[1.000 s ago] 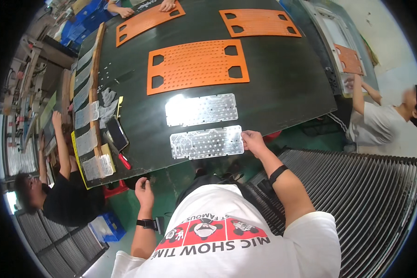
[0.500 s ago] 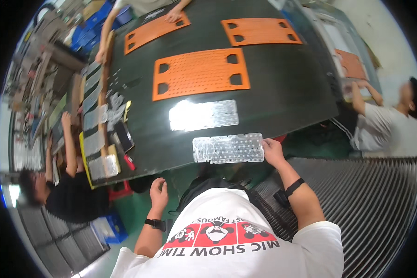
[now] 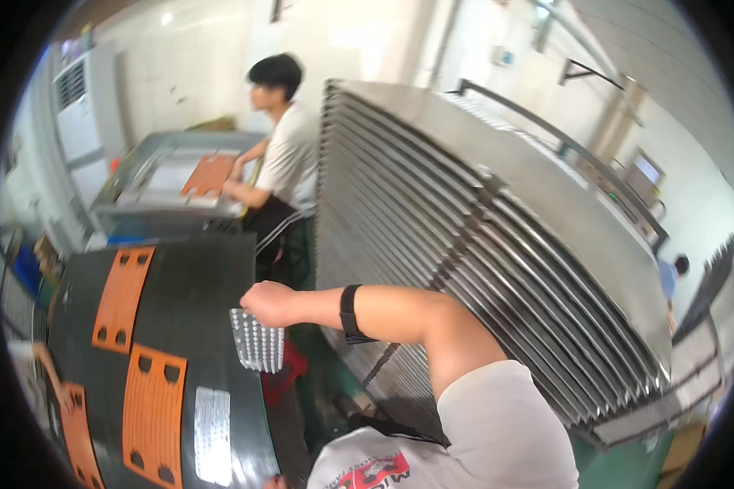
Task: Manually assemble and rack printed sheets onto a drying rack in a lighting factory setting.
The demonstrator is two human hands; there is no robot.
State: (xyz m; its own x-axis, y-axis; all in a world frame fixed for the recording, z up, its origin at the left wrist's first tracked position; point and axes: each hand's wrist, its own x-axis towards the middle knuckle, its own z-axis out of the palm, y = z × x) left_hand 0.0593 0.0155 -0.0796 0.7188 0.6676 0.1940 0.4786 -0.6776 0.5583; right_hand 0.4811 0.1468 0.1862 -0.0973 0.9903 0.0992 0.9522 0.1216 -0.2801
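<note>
- The perforated metal plate [image 3: 257,341], which lay flat at the near edge of the dark table [image 3: 208,285] half a second ago, is now lifted off that edge and hangs past it.
- The right hand [image 3: 271,303] grips the plate's top edge, fist clenched, forearm stretched level away from the table, a black wristband [image 3: 349,313] on the wrist.
- The plate is silvery, studded with rows of small bumps.
- The left hand is barely visible at the table's near end; its grip is unclear.
- A second plate [image 3: 212,434] and orange sheets [image 3: 153,414] rest on the table.
</note>
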